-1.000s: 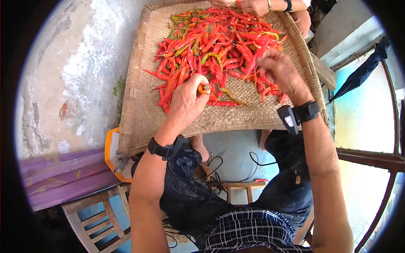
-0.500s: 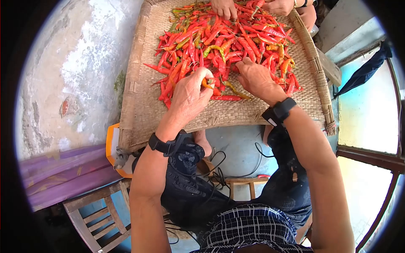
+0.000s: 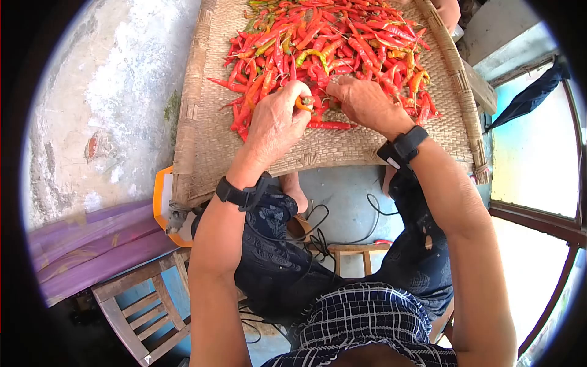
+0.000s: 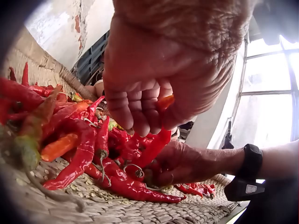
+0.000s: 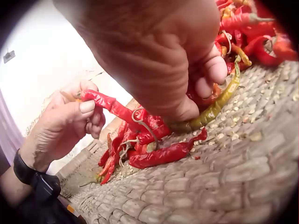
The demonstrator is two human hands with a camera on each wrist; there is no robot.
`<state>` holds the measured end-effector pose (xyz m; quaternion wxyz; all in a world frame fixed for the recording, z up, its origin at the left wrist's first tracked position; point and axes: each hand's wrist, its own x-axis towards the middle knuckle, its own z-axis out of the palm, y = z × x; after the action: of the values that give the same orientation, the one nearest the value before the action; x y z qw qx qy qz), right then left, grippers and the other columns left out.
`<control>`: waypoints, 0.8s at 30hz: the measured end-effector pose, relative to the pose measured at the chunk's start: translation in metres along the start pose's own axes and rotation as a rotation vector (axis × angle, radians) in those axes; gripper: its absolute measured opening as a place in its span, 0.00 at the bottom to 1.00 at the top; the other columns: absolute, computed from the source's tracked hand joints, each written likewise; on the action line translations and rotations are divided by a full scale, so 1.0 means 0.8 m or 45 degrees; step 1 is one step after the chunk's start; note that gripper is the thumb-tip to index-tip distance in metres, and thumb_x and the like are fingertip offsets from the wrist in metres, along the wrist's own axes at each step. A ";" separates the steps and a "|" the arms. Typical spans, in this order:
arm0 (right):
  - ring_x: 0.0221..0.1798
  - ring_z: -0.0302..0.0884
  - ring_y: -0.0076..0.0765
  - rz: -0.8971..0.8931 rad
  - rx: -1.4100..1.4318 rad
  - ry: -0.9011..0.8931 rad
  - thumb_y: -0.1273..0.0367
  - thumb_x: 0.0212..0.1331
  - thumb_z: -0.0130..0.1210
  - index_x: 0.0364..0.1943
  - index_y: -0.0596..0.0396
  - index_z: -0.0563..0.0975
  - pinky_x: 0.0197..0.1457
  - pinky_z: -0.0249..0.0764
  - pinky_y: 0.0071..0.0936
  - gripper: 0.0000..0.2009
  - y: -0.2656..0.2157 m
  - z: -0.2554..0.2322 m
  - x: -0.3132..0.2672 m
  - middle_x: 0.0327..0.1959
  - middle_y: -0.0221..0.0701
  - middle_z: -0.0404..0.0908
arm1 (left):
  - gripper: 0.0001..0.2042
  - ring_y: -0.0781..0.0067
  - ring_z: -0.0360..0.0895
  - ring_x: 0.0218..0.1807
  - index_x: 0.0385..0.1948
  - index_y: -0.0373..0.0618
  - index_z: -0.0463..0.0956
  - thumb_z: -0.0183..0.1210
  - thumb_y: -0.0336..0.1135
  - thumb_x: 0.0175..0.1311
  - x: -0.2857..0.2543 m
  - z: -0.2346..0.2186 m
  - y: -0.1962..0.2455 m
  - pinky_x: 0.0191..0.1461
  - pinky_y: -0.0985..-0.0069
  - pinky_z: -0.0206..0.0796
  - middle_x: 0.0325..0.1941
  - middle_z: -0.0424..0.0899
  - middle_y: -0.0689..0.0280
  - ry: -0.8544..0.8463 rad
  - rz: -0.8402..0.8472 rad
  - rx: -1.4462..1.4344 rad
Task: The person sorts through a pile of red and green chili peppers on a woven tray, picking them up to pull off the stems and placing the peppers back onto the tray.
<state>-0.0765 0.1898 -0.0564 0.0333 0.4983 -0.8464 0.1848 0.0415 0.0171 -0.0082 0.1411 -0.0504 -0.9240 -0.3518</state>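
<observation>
My left hand [image 3: 273, 125] is over the near left of a heap of chili peppers [image 3: 367, 37]. Between its thumb and fingers it pinches a red chili pepper [image 5: 112, 105], which sticks out towards the heap. An orange chili pepper [image 3: 302, 104] shows in the same grip. Close beside it, my right hand [image 3: 370, 107] reaches down at the heap's near edge. Its thumb and curled fingers pinch at a yellow-green chili pepper [image 5: 211, 115] lying on the woven tray [image 3: 195, 147]; red peppers lie behind those fingers. A wrinkled red pepper [image 5: 161, 156] lies just in front.
Pale seeds [image 5: 233, 136] are scattered on the weave. Part of another person's arm [image 3: 448, 12] shows past the tray's far right corner. A rough wall [image 3: 104, 92] stands to the left, a wooden chair [image 3: 143, 306] at lower left, and a black cable [image 3: 318, 238] below.
My right hand, which held a red pepper up at the right, has come down and left to the near edge. My left hand keeps its peppers. The other person's hands have left the heap.
</observation>
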 end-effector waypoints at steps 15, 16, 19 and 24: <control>0.32 0.79 0.28 0.434 0.623 -0.001 0.73 0.49 0.60 0.36 0.57 0.77 0.36 0.74 0.28 0.09 0.034 -0.105 -0.015 0.26 0.37 0.79 | 0.08 0.54 0.79 0.32 0.35 0.41 0.68 0.57 0.23 0.55 -0.001 0.004 -0.004 0.34 0.66 0.68 0.26 0.78 0.55 -0.016 0.035 0.097; 0.33 0.80 0.31 0.531 0.702 0.299 0.74 0.48 0.60 0.38 0.57 0.77 0.37 0.75 0.29 0.11 0.045 -0.109 -0.012 0.27 0.38 0.79 | 0.08 0.54 0.79 0.32 0.35 0.41 0.68 0.57 0.23 0.55 -0.001 0.004 -0.005 0.34 0.66 0.68 0.27 0.78 0.55 -0.010 0.051 0.123; 0.36 0.80 0.36 0.559 0.288 0.755 0.72 0.50 0.61 0.44 0.57 0.76 0.40 0.76 0.32 0.15 0.062 -0.119 -0.013 0.35 0.40 0.80 | 0.09 0.53 0.79 0.32 0.35 0.41 0.68 0.57 0.23 0.54 -0.002 0.003 -0.004 0.34 0.65 0.69 0.27 0.79 0.55 -0.008 0.067 0.129; 0.41 0.78 0.48 0.152 -0.072 0.341 0.69 0.53 0.59 0.46 0.56 0.76 0.45 0.75 0.39 0.15 0.039 -0.070 -0.025 0.41 0.45 0.79 | 0.10 0.52 0.79 0.33 0.36 0.41 0.69 0.57 0.22 0.53 -0.001 0.004 0.000 0.34 0.65 0.69 0.28 0.79 0.54 -0.036 0.073 0.112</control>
<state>-0.1005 0.2390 -0.0178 0.1490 0.4167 -0.8674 0.2273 0.0413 0.0194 -0.0103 0.1402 -0.0755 -0.9387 -0.3059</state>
